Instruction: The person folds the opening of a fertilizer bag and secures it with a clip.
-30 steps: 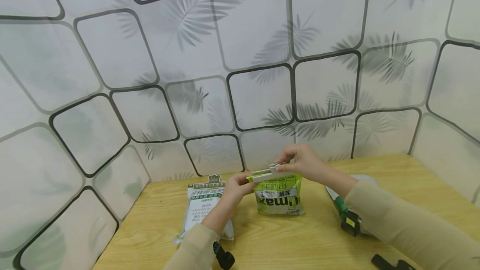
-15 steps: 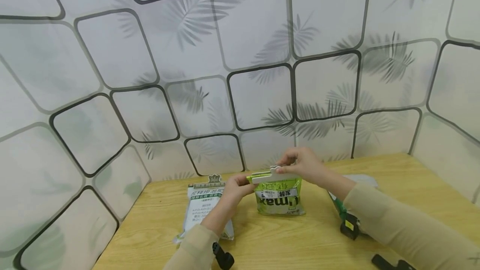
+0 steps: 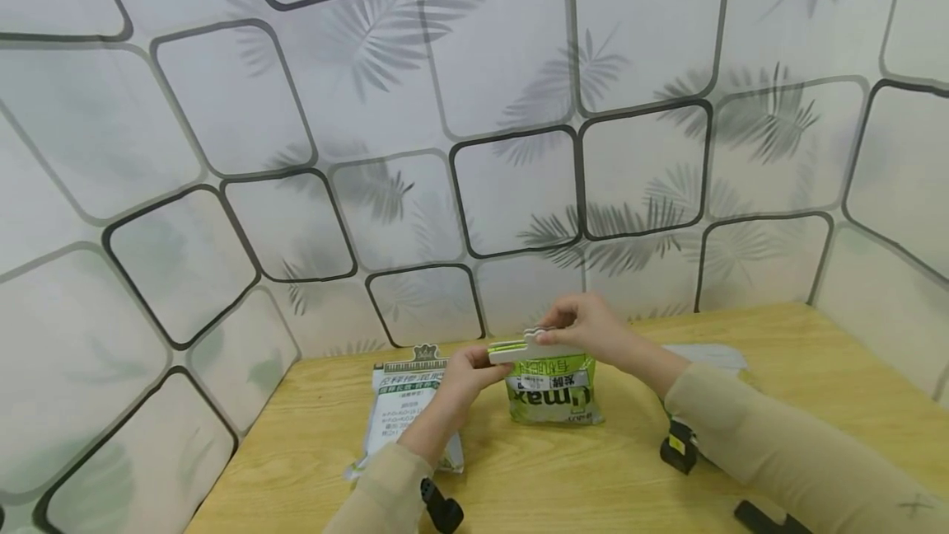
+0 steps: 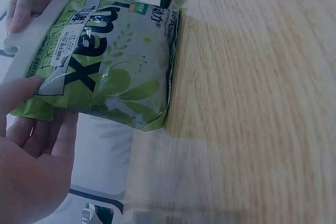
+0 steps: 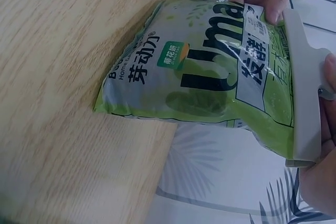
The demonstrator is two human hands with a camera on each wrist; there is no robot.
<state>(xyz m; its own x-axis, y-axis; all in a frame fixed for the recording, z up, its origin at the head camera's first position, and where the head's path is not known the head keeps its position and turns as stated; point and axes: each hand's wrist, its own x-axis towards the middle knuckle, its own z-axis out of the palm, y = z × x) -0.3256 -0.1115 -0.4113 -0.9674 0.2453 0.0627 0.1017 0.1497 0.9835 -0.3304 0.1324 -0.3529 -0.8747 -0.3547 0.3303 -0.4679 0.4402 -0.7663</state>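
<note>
A green fertilizer bag [image 3: 552,400] stands upright on the wooden table in the head view. Across its top lies a long white bag clip [image 3: 511,354]; a green strip of the bag shows above its front bar. My left hand [image 3: 465,375] pinches the bag's upper left corner, thumb in front, as the left wrist view of the bag [image 4: 113,56] also shows. My right hand [image 3: 593,326] holds the clip's raised middle handle between thumb and fingers. In the right wrist view the clip [image 5: 304,98] reaches the bag's other upper edge.
A white fertilizer bag [image 3: 404,410] with a clip along its top lies at the left. Behind my right forearm is another pale bag [image 3: 708,357], partly hidden. Black wrist devices [image 3: 442,509] hang by both sleeves. A patterned curtain [image 3: 519,188] stands behind the table.
The clip has moved slightly left and down over the bag's top, with my right hand following it. My left hand stays at the corner. More of the pale bag at right shows.
</note>
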